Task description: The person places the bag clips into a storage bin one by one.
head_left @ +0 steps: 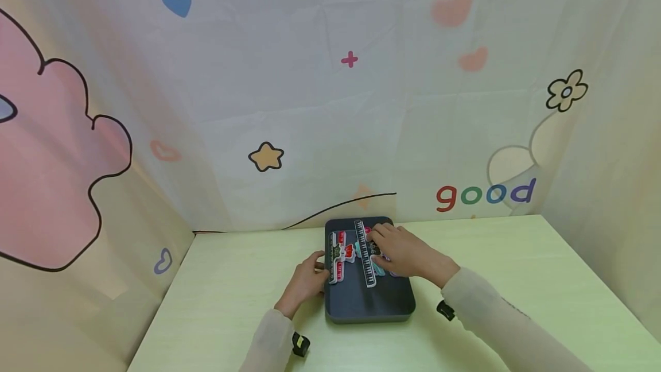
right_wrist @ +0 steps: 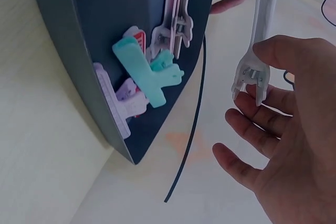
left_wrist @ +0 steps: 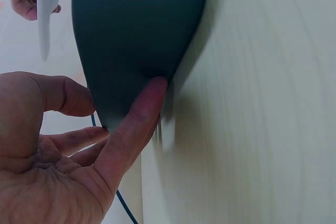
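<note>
My right hand [head_left: 403, 248] pinches a long white clip [head_left: 364, 254] with a piano-key strip, over a dark grey box [head_left: 356, 306]. The right wrist view shows the clip's pale back and small spring [right_wrist: 254, 73], held between thumb and fingers. My left hand [head_left: 306, 280] rests against the box's left side. In the left wrist view its thumb meets the rim and another finger presses the outer wall [left_wrist: 126, 40] near the table. Red piano-key clips [head_left: 339, 273] lie in the box's left part. A teal clip [right_wrist: 137, 66] and a lilac clip [right_wrist: 118, 106] sit at its other side.
The box stands on a pale wooden table [head_left: 237, 280], close to its back edge. A printed cloth [head_left: 310, 85] hangs behind it, with more cloth at both sides. Black straps with small mounts [head_left: 300, 344] hang at both wrists.
</note>
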A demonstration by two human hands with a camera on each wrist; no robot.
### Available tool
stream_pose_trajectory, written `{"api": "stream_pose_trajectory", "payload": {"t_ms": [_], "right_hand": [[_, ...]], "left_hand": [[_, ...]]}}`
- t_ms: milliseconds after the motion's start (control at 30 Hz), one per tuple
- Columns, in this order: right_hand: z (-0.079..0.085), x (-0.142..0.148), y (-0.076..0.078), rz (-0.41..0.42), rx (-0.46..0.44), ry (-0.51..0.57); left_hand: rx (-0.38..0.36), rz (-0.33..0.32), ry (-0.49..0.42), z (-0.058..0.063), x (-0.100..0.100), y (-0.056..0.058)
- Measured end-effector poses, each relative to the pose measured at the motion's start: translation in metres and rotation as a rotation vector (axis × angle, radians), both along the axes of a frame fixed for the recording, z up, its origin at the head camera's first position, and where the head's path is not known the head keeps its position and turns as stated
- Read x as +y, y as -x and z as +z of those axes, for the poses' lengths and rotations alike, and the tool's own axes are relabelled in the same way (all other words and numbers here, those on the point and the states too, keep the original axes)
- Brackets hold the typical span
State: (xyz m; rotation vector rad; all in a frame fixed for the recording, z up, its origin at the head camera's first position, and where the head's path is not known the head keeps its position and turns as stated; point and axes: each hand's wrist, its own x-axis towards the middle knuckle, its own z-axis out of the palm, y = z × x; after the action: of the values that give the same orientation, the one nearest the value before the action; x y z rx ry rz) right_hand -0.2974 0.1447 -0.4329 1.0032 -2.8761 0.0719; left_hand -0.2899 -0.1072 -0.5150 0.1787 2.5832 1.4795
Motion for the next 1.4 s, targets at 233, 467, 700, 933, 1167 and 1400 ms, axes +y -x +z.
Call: {"api": "stream_pose_trajectory", "payload": {"t_ms": [233,467,700,933,1167,1400], "right_hand": [[-0.009,-0.011,-0.003,0.023,-0.002,-0.002],[-0.021,-0.021,-0.003,0.020,-0.021,0.004],[-0.030,-0.031,-0.003,-0.024,-0.060,-0.041],[-0.037,-0.034,-0.004,-0.016,-0.067,-0.071],[-0.043,-0.037,-0.002,-0.014,-0.086,-0.104],[-0.044,-0.041,-0.003,-0.012,-0.092,-0.125]], "left_hand": [[0.006,-0.003,0.000,0.001,0.000,0.000],[0.006,0.000,-0.008,0.001,0.000,0.002],[0.002,0.007,0.000,0.000,0.001,0.001],[-0.008,0.004,-0.023,0.001,0.001,0.001],[-0.016,0.001,-0.026,0.000,0.000,0.001],[-0.019,-0.004,-0.036,-0.002,0.000,0.001]]}}
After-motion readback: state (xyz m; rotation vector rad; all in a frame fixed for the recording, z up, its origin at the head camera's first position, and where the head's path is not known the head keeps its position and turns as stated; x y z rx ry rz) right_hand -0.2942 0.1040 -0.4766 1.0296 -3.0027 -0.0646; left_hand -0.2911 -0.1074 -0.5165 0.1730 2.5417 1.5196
